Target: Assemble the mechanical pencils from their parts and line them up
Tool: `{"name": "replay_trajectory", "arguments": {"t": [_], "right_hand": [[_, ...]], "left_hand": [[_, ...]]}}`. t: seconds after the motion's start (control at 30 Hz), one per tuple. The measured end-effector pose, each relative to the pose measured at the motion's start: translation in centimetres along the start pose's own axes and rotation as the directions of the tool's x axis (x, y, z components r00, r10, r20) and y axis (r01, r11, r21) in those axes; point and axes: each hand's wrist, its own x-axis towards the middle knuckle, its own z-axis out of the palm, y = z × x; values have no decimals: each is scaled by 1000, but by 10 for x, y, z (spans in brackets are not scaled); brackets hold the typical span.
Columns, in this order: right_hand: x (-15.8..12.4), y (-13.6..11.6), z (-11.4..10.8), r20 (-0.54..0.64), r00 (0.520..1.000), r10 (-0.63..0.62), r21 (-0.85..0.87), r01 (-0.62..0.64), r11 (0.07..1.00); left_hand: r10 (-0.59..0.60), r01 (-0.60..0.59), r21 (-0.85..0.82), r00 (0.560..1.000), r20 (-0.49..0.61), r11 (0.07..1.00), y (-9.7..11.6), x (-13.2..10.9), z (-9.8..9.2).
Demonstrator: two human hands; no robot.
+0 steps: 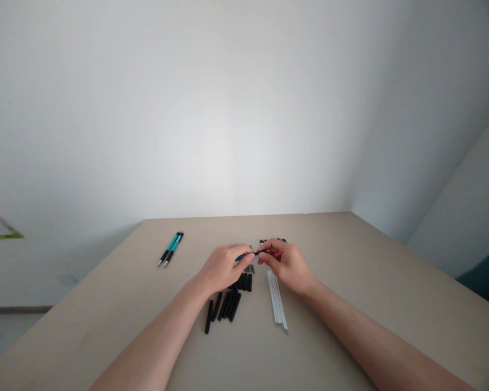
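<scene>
1. The left hand and right hand are both pinching one pen by the fingertips, holding it just above the table.
2. Black barrels, possibly caps, are lying under the left hand, with white refills beside the right.
3. Two teal pens are lying well apart to the left.

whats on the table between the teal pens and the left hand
Nothing: in the head view, bare table separates the teal pens from the left hand.
</scene>
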Motion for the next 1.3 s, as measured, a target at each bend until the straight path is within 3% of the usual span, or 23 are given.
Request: {"name": "replay_trajectory", "arguments": {"t": [0.2, 0.6, 0.77, 0.97, 1.13, 1.3], "right_hand": [[1, 1, -6, -48, 999, -13, -135, 6, 991], [1, -4, -3, 10, 999, -34, -30, 34, 999], [2, -1, -1, 8, 997, -83, -15, 83, 996], [0, -2, -2, 44, 998, -48, -101, 52, 994], [-1, -4, -2, 25, 995, -97, -86, 99, 991], [0, -7, -5, 61, 993, -106, -179, 115, 977]], "left_hand": [[-5, 5, 6, 1000, -2, 1000, -3, 0, -2], [-27, 24, 62, 999, 42, 998, -3, -1, -2], [-6, 7, -5, 996, 87, 1000, -1, -2, -2], [-50, 49, 12, 995, 89, 999, 2, -1, -2], [-15, 15, -6, 995, 99, 1000, 3, -1, -3], [-21, 19, 12, 995, 95, 1000, 3, -1, -3]]}}
